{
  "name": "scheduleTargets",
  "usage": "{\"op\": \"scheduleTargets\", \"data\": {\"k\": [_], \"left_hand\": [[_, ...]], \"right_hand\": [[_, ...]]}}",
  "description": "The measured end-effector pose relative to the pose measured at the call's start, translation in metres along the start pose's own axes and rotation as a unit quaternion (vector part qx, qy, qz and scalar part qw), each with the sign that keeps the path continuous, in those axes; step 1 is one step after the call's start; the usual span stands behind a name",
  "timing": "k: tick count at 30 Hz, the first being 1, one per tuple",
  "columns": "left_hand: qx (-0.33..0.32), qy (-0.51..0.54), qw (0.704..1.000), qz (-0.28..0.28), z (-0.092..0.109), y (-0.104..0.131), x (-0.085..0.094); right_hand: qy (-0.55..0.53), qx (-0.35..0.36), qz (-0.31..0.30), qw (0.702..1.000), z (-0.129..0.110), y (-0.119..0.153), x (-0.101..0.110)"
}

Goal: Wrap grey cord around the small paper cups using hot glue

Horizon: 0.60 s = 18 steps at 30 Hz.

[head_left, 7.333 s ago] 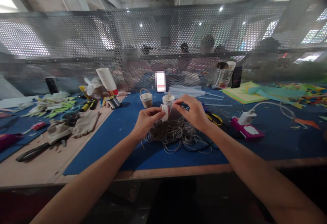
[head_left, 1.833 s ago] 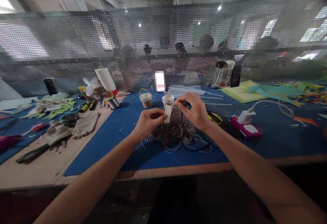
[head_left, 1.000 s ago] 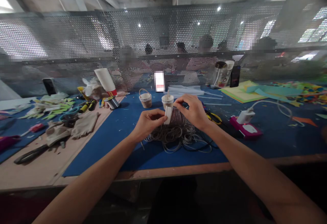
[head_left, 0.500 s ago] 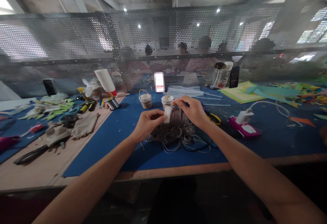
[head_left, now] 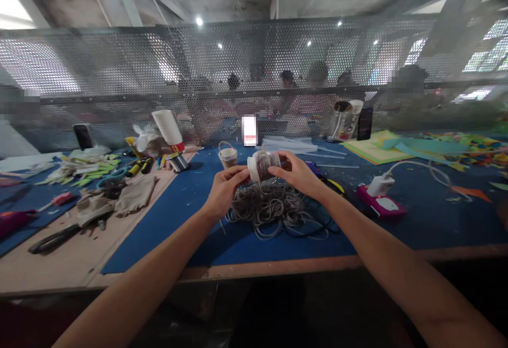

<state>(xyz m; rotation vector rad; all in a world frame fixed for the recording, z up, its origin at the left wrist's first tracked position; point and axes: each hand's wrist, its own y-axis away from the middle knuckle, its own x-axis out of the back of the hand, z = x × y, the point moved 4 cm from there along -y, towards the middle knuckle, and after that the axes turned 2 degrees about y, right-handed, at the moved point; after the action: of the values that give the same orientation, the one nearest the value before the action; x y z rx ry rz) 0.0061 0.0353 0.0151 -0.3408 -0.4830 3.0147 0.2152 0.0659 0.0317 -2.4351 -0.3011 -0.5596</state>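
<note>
I hold a white cup point(head_left: 262, 167) tipped on its side in the air, above the middle of the blue surface point(head_left: 159, 247), its side wrapped in grey cord. My left hand point(head_left: 226, 186) is pinched on the bare white end, thumb and fingers closed together over it; my right hand point(head_left: 297, 171) is clamped on the wrapped part toward the other end. Below my hands a loose heap of grey cord point(head_left: 273, 208) spreads toward the front edge of the surface, a few loops trailing right. Beyond my left hand, nearer the back edge, a small basket point(head_left: 228, 156) with an arched handle stands upright. A lit phone point(head_left: 250, 130) stands at the back edge, with clear strips point(head_left: 288, 145) lying just right of it. Toward the right edge a white plug point(head_left: 380, 184) sits on a magenta power block point(head_left: 383, 202). Toward the left, gloves point(head_left: 135, 198) lie on the wooden part, and a stack of paper cups point(head_left: 167, 127) leans near the back.
</note>
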Motion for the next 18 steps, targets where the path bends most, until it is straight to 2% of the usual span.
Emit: {"op": "scheduleTargets", "data": {"k": [9, 18], "left_hand": [[0.023, 0.048, 0.999, 0.008, -0.002, -0.004, 0.004], [0.024, 0.043, 0.999, 0.003, 0.000, -0.002, 0.003]], "right_hand": [[0.021, 0.027, -0.015, 0.999, -0.020, 0.006, -0.003], [0.037, 0.056, -0.019, 0.998, -0.018, 0.007, -0.003]]}}
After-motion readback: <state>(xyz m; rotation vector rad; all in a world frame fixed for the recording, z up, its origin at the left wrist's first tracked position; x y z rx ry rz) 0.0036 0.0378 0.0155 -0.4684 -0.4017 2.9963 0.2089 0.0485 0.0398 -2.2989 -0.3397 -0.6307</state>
